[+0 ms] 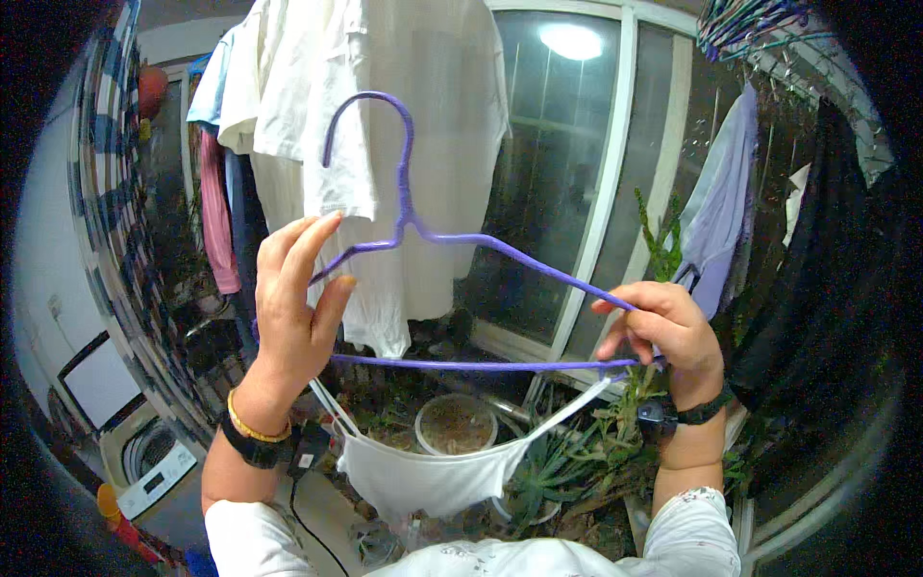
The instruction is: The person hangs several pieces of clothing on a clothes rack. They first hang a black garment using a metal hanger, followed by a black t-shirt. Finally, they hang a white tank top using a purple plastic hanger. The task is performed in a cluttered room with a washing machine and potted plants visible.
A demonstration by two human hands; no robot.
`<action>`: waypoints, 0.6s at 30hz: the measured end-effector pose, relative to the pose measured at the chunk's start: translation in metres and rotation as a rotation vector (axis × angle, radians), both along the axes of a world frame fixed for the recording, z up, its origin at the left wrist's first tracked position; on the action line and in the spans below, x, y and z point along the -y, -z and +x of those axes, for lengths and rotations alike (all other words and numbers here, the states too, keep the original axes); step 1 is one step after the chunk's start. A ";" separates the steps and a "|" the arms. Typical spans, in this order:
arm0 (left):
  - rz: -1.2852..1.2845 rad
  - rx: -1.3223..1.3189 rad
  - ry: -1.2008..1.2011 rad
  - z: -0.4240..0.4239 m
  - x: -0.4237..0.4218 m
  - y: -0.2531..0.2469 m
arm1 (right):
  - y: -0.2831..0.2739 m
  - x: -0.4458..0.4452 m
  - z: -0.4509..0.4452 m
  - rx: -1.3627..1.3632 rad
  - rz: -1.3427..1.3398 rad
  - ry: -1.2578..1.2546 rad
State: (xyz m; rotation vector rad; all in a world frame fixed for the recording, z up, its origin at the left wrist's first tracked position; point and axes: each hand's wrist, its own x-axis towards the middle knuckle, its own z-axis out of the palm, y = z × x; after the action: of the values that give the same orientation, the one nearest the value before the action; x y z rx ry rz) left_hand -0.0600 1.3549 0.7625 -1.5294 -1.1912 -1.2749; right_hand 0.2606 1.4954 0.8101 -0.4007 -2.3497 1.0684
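Observation:
A purple clothes hanger (469, 366) is held up before me, its hook at the top. My right hand (663, 324) grips its right corner, fingers around the sloping arm and the lower bar. At the hanger's left side is my left hand (296, 296), thumb and fingers apart; its palm hides the left corner, so whether it grips the hanger is unclear. Below the lower bar hangs a white strapped garment (433, 476). Its right strap hangs from a small loop at the bar's right end, and its left strap runs up behind my left wrist.
White shirts (433, 159) hang just behind the hanger. Potted plants (548, 469) stand below. A lavender garment (714, 209) and dark clothing (800, 288) hang at right, under bunched hangers (757, 29). A washing machine (162, 476) stands at lower left, and a black cable (306, 512) runs nearby.

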 end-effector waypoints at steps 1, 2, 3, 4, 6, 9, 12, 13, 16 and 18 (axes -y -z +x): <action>0.117 -0.051 -0.031 0.003 0.001 -0.001 | -0.008 0.006 0.014 -0.021 0.015 0.054; 0.146 -0.025 0.061 -0.001 -0.001 0.001 | -0.016 0.013 0.026 -0.096 0.050 0.127; 0.200 0.021 0.143 -0.002 0.005 0.006 | -0.020 0.020 0.032 -0.174 0.076 0.179; 0.244 0.027 0.185 0.000 0.001 0.020 | -0.017 0.030 0.048 -0.197 0.125 0.281; 0.281 0.045 0.265 0.007 -0.007 0.038 | -0.015 0.044 0.076 -0.260 0.234 0.400; 0.294 0.073 0.342 0.021 -0.012 0.042 | -0.043 0.063 0.111 -0.254 0.364 0.494; 0.253 0.101 0.391 0.028 -0.017 0.043 | -0.087 0.085 0.121 -0.215 0.561 0.657; 0.243 0.108 0.399 0.030 -0.019 0.043 | -0.103 0.090 0.117 -0.212 0.605 0.714; 0.220 0.165 0.436 0.026 -0.018 0.048 | -0.157 0.085 0.100 -0.236 0.697 0.696; 0.229 0.203 0.485 0.029 -0.025 0.051 | -0.198 0.089 0.093 -0.241 0.798 0.713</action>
State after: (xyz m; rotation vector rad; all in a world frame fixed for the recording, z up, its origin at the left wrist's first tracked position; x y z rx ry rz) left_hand -0.0309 1.3797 0.7117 -1.5973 -0.7766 -1.8531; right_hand 0.3532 1.4065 1.0078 -0.6638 -1.9494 -0.1546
